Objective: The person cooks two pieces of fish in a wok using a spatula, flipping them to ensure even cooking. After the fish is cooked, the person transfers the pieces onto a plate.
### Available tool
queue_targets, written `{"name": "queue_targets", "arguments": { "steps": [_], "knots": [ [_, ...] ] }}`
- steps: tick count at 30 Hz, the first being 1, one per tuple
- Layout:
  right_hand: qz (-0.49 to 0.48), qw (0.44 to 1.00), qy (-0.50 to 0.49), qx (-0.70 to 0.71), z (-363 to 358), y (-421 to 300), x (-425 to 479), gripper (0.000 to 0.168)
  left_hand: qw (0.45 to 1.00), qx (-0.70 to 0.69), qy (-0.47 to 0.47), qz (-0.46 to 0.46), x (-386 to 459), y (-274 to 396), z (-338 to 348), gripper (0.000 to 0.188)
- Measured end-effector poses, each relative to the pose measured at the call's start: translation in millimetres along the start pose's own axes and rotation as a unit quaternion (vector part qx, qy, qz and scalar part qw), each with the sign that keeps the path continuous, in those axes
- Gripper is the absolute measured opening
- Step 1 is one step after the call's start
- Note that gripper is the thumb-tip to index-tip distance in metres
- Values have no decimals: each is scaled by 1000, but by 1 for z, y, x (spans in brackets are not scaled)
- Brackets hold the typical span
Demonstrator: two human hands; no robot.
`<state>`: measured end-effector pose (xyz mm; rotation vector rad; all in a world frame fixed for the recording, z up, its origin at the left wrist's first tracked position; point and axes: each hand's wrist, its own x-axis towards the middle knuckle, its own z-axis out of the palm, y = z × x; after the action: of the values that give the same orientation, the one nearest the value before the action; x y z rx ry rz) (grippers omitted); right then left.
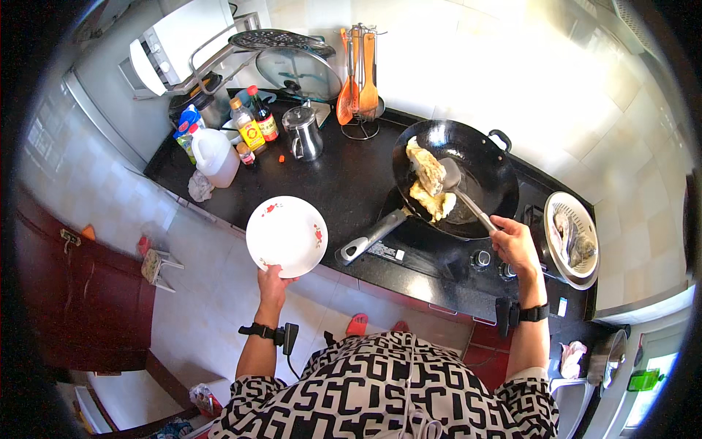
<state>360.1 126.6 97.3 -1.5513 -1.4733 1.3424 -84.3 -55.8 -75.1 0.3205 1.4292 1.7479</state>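
Note:
My left hand (pixel 273 286) grips the near rim of a white plate with red flowers (pixel 286 236), which is held just off the counter's front edge, with no food on it. My right hand (pixel 514 243) is closed on the handle of a metal spatula (pixel 476 208). Its blade touches cooked egg (pixel 426 164) in a black wok (pixel 488 175) on the stove. The egg lies in two folded pieces at the wok's left side, yellow and lightly browned. The wok's long handle (pixel 374 236) points towards the front left.
On the counter's left stand a plastic jug (pixel 215 159), sauce bottles (pixel 249 129) and a steel pot (pixel 303 134). A utensil rack (pixel 362 88) is behind. Right of the wok, a white strainer basket (pixel 567 233) holds what looks like fish. Stove knobs (pixel 480 259) line the front.

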Motion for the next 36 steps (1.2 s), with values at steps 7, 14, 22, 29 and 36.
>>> {"name": "queue_targets", "arguments": {
  "steps": [7, 14, 22, 29, 36],
  "knots": [
    [-11, 1000, -12, -11, 17, 1, -5, 43, 999, -8, -30, 31, 19, -3, 7, 52],
    [-64, 995, 4, -77, 35, 17, -1, 43, 977, 109, 116, 143, 56, -6, -8, 48],
    [-47, 995, 12, -86, 44, 20, -3, 45, 869, 360, 114, 319, 59, 48, 22, 56],
    [-36, 998, 15, -49, 46, 16, -1, 45, 817, 424, 93, 379, 73, 54, 21, 59],
    [-37, 999, 34, 5, 49, 24, -1, 42, 846, 359, 124, 375, 85, 57, 30, 61]
  ]
}}
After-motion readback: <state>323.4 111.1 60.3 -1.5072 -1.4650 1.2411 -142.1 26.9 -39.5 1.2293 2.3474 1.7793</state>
